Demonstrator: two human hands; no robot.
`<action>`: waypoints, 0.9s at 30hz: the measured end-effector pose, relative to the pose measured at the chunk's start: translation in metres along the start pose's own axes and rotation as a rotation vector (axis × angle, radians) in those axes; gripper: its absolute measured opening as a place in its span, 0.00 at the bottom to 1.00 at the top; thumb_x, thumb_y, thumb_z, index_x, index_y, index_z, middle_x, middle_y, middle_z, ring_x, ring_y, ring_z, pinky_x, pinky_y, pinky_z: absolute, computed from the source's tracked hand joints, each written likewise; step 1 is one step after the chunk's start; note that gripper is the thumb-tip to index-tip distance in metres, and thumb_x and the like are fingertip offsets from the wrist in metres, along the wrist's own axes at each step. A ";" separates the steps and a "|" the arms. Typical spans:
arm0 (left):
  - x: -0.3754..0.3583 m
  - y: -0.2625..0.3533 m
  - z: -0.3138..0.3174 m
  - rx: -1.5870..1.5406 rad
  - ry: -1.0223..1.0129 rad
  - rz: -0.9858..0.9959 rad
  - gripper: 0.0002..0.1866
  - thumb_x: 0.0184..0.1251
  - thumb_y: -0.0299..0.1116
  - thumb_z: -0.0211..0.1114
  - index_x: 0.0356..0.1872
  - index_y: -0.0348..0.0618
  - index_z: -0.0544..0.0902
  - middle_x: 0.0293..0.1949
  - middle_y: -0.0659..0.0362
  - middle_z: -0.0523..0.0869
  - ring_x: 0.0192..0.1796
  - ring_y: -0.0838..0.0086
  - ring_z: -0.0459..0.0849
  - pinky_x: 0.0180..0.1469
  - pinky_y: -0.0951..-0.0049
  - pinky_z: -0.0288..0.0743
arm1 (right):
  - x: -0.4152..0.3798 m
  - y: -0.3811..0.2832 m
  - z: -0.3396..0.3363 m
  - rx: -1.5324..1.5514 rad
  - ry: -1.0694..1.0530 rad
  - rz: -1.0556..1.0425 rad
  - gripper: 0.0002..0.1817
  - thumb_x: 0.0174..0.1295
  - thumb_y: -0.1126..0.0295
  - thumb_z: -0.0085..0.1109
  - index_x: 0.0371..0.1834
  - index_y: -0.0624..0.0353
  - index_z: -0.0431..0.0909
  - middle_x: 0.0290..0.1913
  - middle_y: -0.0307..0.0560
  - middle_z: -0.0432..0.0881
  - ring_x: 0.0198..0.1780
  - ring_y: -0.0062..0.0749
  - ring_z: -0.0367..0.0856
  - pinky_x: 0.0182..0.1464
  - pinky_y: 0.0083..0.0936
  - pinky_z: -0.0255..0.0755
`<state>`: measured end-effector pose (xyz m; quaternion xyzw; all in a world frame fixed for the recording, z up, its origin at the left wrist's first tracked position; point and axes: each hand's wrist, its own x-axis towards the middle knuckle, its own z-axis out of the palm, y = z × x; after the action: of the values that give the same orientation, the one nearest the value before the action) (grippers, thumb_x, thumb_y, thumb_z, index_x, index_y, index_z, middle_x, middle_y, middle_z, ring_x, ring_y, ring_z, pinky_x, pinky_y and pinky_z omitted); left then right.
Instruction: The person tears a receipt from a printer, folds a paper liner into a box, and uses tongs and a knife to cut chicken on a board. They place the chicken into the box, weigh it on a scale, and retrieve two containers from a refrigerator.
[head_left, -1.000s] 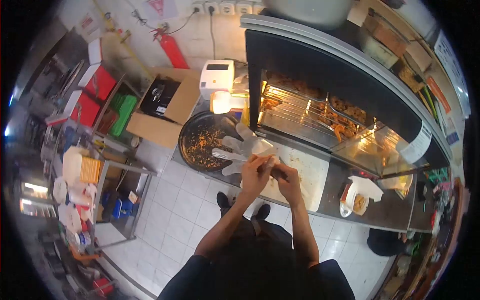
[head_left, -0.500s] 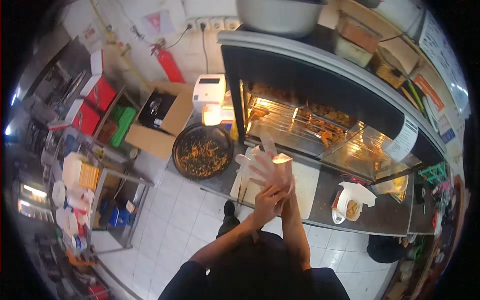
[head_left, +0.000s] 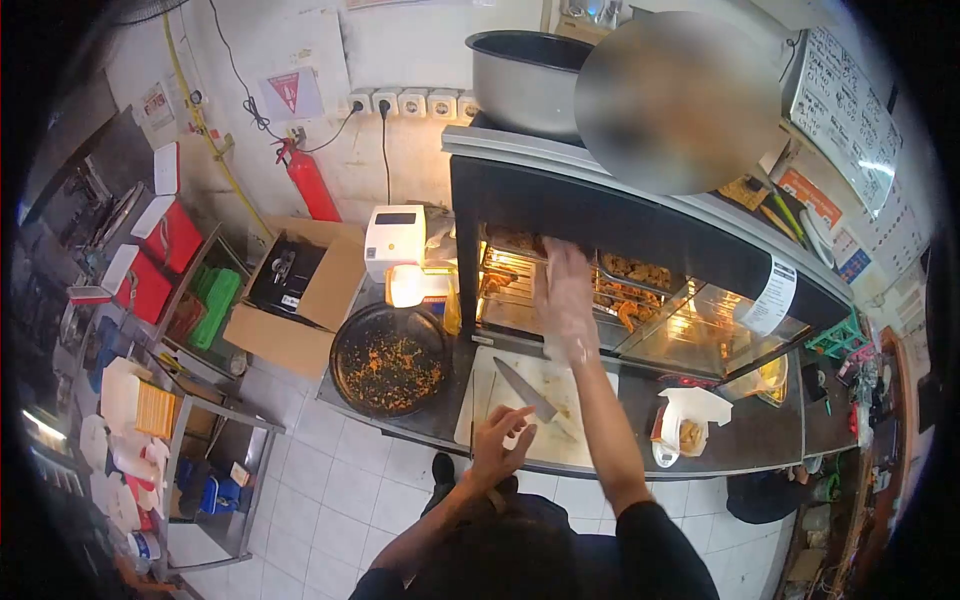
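Note:
My right hand (head_left: 568, 295) wears a clear plastic glove and reaches into the lit food warmer cabinet (head_left: 640, 345). Its fingers stretch toward the back tray of fried food (head_left: 515, 240), and their tips are blurred. Fried pieces (head_left: 632, 315) lie on the wire rack just right of that hand. My left hand (head_left: 502, 442) is bare, with loosely bent fingers apart and nothing in them. It hovers by the near edge of the white cutting board (head_left: 590, 440). A broad-bladed knife (head_left: 524, 388) lies on the board, just beyond my left fingertips.
Left of the board stands a round black pan (head_left: 390, 360) with orange crumbs. A white label printer (head_left: 395, 240) and an open cardboard box (head_left: 300, 290) are behind it. On the right, an open food carton (head_left: 690, 430) rests on a small scale. A blurred patch covers the upper right.
My left hand has let go of the glove on my right hand and dropped nearer the board's edge. My right hand has moved forward into the cabinet. The knife is now uncovered.

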<state>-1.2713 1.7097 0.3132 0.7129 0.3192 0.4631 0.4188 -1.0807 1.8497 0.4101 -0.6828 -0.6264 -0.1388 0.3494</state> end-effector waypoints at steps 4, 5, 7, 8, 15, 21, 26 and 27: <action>-0.009 -0.015 -0.037 0.017 0.097 -0.057 0.15 0.61 0.26 0.67 0.50 0.42 0.84 0.32 0.58 0.81 0.30 0.76 0.79 0.30 0.77 0.72 | 0.068 0.075 0.073 -0.481 -0.623 -0.130 0.23 0.63 0.64 0.50 0.59 0.65 0.73 0.57 0.63 0.77 0.56 0.57 0.76 0.60 0.45 0.69; -0.011 -0.018 -0.045 -0.034 0.144 -0.062 0.14 0.60 0.25 0.67 0.48 0.42 0.85 0.31 0.59 0.81 0.29 0.76 0.78 0.30 0.78 0.71 | 0.074 0.063 0.064 -0.493 -0.623 -0.149 0.23 0.63 0.64 0.50 0.59 0.65 0.73 0.57 0.63 0.77 0.56 0.57 0.76 0.60 0.45 0.69; -0.016 -0.026 -0.060 -0.047 0.185 -0.105 0.13 0.61 0.25 0.66 0.47 0.40 0.85 0.32 0.59 0.81 0.30 0.77 0.78 0.31 0.78 0.72 | 0.076 0.029 0.030 -0.152 -0.244 0.095 0.26 0.62 0.61 0.50 0.61 0.66 0.72 0.64 0.63 0.72 0.64 0.58 0.69 0.67 0.44 0.63; -0.020 -0.031 -0.067 -0.049 0.208 -0.149 0.11 0.62 0.25 0.65 0.46 0.39 0.85 0.32 0.59 0.81 0.31 0.78 0.78 0.33 0.78 0.72 | 0.072 0.022 0.027 -0.161 -0.247 0.080 0.26 0.62 0.61 0.50 0.61 0.66 0.72 0.64 0.63 0.72 0.64 0.58 0.69 0.67 0.44 0.63; -0.013 -0.048 -0.095 -0.017 0.348 -0.109 0.11 0.61 0.23 0.65 0.45 0.38 0.85 0.28 0.59 0.80 0.25 0.79 0.75 0.29 0.78 0.70 | 0.098 0.046 0.059 -0.158 -0.185 -0.016 0.29 0.60 0.57 0.52 0.63 0.59 0.73 0.69 0.60 0.67 0.72 0.53 0.61 0.73 0.44 0.54; -0.010 -0.047 -0.100 -0.097 0.252 -0.143 0.10 0.63 0.23 0.64 0.45 0.38 0.85 0.30 0.60 0.79 0.27 0.79 0.76 0.30 0.79 0.70 | 0.097 0.082 0.096 -0.046 -0.153 -0.080 0.29 0.60 0.55 0.53 0.64 0.58 0.73 0.70 0.59 0.66 0.73 0.52 0.59 0.73 0.44 0.53; -0.014 -0.059 -0.104 -0.059 0.182 -0.202 0.09 0.65 0.25 0.62 0.45 0.37 0.85 0.32 0.59 0.79 0.32 0.79 0.76 0.32 0.78 0.70 | 0.073 0.105 0.124 0.033 -0.071 -0.101 0.30 0.60 0.54 0.53 0.64 0.56 0.73 0.71 0.59 0.65 0.74 0.51 0.58 0.74 0.44 0.51; -0.016 -0.072 -0.101 -0.139 0.201 -0.218 0.09 0.66 0.26 0.61 0.44 0.36 0.85 0.32 0.59 0.79 0.33 0.78 0.76 0.34 0.78 0.71 | 0.082 0.107 0.134 0.033 -0.041 -0.078 0.30 0.60 0.54 0.53 0.64 0.56 0.73 0.71 0.59 0.65 0.74 0.51 0.58 0.74 0.44 0.51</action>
<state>-1.3753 1.7589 0.2648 0.5933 0.4021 0.5050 0.4809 -0.9971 2.0016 0.3328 -0.6548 -0.6617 -0.1280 0.3420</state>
